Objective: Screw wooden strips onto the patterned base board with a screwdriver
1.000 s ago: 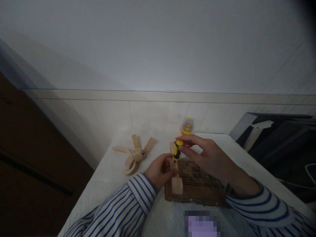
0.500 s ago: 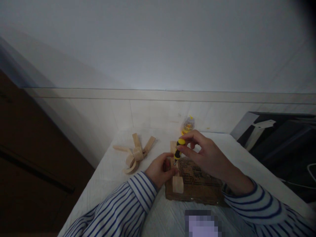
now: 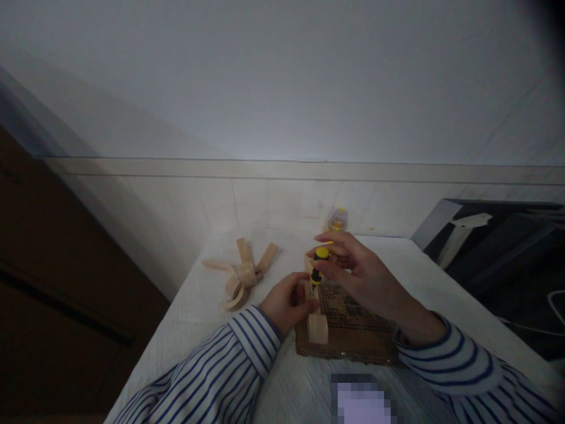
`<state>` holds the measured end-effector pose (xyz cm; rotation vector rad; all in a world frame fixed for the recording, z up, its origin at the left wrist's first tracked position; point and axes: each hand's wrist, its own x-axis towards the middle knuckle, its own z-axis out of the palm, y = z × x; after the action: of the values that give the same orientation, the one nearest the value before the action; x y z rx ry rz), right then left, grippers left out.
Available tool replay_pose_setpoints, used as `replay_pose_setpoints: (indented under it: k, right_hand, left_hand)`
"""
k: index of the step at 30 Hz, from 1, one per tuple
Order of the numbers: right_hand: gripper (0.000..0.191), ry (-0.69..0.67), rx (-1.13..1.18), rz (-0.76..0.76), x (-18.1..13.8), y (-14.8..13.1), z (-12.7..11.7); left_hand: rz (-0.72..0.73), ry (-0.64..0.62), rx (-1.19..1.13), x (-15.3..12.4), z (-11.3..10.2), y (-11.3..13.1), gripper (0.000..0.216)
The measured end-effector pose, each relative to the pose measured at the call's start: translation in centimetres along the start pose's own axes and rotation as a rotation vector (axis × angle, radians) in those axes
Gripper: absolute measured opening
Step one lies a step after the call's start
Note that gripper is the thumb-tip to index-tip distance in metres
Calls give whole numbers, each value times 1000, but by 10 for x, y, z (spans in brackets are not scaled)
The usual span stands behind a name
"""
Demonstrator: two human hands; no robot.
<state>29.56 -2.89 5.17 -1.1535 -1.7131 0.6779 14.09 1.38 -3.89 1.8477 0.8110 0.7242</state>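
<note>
My left hand point(image 3: 285, 303) is closed around a long pale wooden piece point(image 3: 316, 327) that lies along the left edge of a brown patterned board point(image 3: 353, 330). My right hand point(image 3: 357, 274) pinches a small yellow-and-black screwdriver point(image 3: 318, 266), held upright with its tip down on the wooden piece, just beside my left thumb. Both sleeves are striped blue and white.
A cluster of joined pale wooden slats point(image 3: 241, 272) lies on the white table point(image 3: 185, 330) to the left. A small yellow-capped container point(image 3: 336, 219) stands by the tiled wall. A dark box point(image 3: 498, 253) sits at the right, and dark furniture borders the table's left side.
My right hand's fingers have shifted around the screwdriver's handle, which stays upright on the wooden piece. My left hand has kept its hold.
</note>
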Motion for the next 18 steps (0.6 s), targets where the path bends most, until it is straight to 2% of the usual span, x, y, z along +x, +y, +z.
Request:
replay_pose_setpoints:
  k: [14, 18]
  right_hand:
    - [32, -115, -267, -41, -2, -13, -11]
    - [30, -113, -275, -43, -1, -15, -11]
  left_hand:
    - [-11, 2, 33, 0, -1, -3, 47]
    - [-15, 8, 24, 0, -1, -3, 46]
